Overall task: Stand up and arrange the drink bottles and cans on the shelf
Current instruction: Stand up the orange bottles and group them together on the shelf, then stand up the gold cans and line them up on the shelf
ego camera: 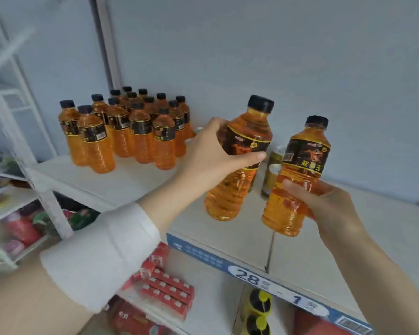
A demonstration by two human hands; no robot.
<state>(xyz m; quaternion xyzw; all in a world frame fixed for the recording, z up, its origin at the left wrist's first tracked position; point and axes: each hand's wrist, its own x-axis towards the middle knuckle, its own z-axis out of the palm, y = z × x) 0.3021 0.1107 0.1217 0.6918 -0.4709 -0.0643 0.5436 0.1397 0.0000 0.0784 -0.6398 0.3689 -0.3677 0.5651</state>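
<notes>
My left hand (209, 151) grips an orange drink bottle (237, 189) with a black cap and black label, held upright above the white shelf (136, 180). My right hand (324, 201) grips a second, like bottle (290, 197) just to its right, also upright and lifted. Several more orange bottles (128, 131) stand in a tight group at the shelf's back left. Two gold cans (273, 172) stand behind and between the held bottles, partly hidden. Another can top (198, 129) peeks out behind my left hand.
A blue price strip (264, 279) runs along the shelf's front edge. Below it sit red cartons (169, 288) and black bottles with yellow caps (259, 308). A white rack (17, 151) with goods stands at the left. The wall (276, 56) closes off the back.
</notes>
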